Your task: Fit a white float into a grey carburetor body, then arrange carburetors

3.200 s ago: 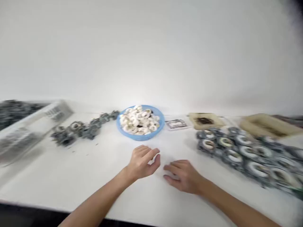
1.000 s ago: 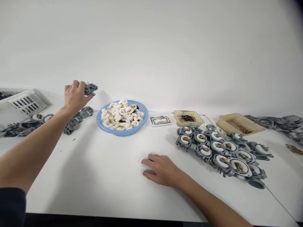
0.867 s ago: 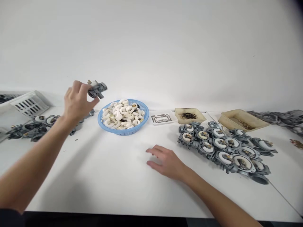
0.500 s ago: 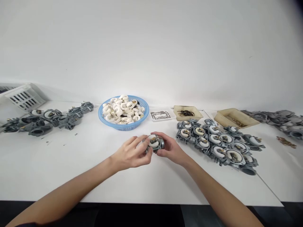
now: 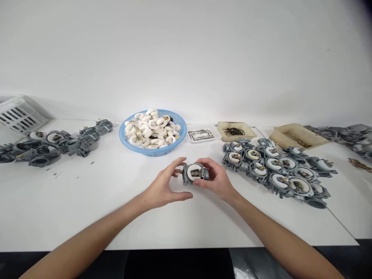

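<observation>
A grey metal carburetor body point(image 5: 186, 176) with a white ring-shaped float point(image 5: 192, 168) on its upper face is held over the middle of the table. Gripping its right side between thumb and fingers is my right hand point(image 5: 216, 180). On the other side, my left hand point(image 5: 162, 186) is spread, thumb and fingers apart around the body's left end. Whether a left fingertip touches the metal I cannot tell. Beyond my hands stands a blue basket point(image 5: 124, 142) heaped with white floats point(image 5: 145, 130).
Carburetors with white floats point(image 5: 274, 164) cluster on the right; more carburetors point(image 5: 52, 145) lie at left beside a white crate point(image 5: 21, 116). Along the wall are a white tray point(image 5: 216, 138) of small pins, a tub point(image 5: 250, 135) of black rings and another tub point(image 5: 316, 142) of brass parts.
My left fingers have come off the carburetor and opened to its left. My right hand keeps hold of it. The whole view has shifted slightly.
</observation>
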`<state>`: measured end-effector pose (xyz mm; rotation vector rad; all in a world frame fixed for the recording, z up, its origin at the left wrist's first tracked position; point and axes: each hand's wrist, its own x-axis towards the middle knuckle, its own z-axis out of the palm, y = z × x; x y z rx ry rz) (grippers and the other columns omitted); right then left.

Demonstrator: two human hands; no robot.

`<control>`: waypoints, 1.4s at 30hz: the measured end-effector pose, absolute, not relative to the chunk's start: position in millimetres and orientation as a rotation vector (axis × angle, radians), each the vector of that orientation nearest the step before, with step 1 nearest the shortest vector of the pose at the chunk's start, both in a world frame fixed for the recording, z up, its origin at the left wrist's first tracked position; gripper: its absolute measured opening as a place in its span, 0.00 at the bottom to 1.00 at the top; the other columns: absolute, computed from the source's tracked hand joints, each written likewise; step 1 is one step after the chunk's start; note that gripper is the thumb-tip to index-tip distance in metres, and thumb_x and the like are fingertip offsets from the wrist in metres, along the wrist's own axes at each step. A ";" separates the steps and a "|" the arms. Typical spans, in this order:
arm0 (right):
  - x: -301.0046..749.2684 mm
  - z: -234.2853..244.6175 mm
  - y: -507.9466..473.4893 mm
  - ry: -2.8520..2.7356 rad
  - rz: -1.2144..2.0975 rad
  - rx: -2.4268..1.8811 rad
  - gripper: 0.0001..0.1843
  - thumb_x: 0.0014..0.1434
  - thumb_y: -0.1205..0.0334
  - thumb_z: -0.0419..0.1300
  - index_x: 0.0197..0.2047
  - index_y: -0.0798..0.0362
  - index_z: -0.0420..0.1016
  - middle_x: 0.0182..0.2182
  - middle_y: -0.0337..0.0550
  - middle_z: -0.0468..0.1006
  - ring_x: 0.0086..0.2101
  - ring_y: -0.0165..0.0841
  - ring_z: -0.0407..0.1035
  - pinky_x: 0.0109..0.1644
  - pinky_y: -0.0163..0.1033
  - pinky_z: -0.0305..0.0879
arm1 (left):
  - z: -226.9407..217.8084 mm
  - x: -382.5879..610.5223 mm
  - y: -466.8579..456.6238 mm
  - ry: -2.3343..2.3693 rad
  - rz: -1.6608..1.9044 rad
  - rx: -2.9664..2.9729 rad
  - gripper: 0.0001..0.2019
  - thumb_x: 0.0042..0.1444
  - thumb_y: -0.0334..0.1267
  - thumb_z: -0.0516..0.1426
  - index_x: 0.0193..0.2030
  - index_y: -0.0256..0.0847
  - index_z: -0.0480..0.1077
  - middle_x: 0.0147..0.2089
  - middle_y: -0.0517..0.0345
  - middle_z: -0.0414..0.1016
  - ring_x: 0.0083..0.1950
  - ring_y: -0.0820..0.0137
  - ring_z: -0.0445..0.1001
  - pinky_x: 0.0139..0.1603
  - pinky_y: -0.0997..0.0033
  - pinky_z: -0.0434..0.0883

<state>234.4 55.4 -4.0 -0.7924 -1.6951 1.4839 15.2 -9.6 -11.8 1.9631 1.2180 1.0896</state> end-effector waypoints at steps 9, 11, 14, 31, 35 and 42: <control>230.4 -11.5 43.5 -1.759 1.643 -0.757 0.38 0.56 0.48 0.73 0.64 0.43 0.60 0.47 0.44 0.75 0.43 0.36 0.73 0.47 0.42 0.71 | -22.0 17.4 -9.2 1.204 1.241 1.836 0.27 0.54 0.40 0.71 0.59 0.48 0.71 0.49 0.55 0.81 0.46 0.63 0.80 0.48 0.63 0.78; 232.7 -11.0 44.4 -1.779 1.650 -0.693 0.32 0.61 0.48 0.69 0.63 0.43 0.61 0.48 0.44 0.74 0.45 0.36 0.72 0.49 0.43 0.71 | -20.6 16.6 -8.7 1.186 1.264 1.798 0.27 0.54 0.40 0.71 0.60 0.48 0.71 0.50 0.55 0.81 0.48 0.63 0.80 0.50 0.61 0.78; 233.7 -8.0 45.0 -1.790 1.627 -0.664 0.25 0.65 0.48 0.65 0.61 0.44 0.63 0.47 0.44 0.74 0.43 0.35 0.71 0.47 0.42 0.70 | -17.2 17.3 -10.3 1.152 1.282 1.766 0.28 0.55 0.40 0.70 0.62 0.49 0.70 0.54 0.53 0.80 0.51 0.61 0.80 0.52 0.60 0.79; 228.2 14.9 29.6 -1.634 1.721 -0.583 0.18 0.67 0.58 0.65 0.58 0.44 0.69 0.42 0.39 0.76 0.34 0.27 0.70 0.37 0.33 0.70 | 9.5 22.8 -30.9 1.070 1.200 1.405 0.22 0.63 0.43 0.64 0.63 0.46 0.72 0.52 0.53 0.77 0.45 0.67 0.75 0.44 0.71 0.74; 227.8 15.8 33.5 -1.573 1.846 -0.629 0.15 0.71 0.53 0.60 0.58 0.45 0.69 0.40 0.39 0.79 0.36 0.29 0.75 0.42 0.37 0.76 | 9.1 22.6 -25.1 1.018 1.168 1.139 0.20 0.63 0.45 0.64 0.60 0.44 0.74 0.47 0.54 0.77 0.38 0.70 0.73 0.39 0.71 0.73; 235.3 15.8 46.6 -1.707 1.806 -0.838 0.14 0.70 0.50 0.61 0.47 0.54 0.73 0.29 0.39 0.80 0.26 0.31 0.77 0.31 0.37 0.76 | 18.0 18.4 -18.1 0.771 0.934 0.852 0.15 0.69 0.44 0.53 0.50 0.35 0.75 0.44 0.46 0.77 0.37 0.65 0.76 0.34 0.70 0.70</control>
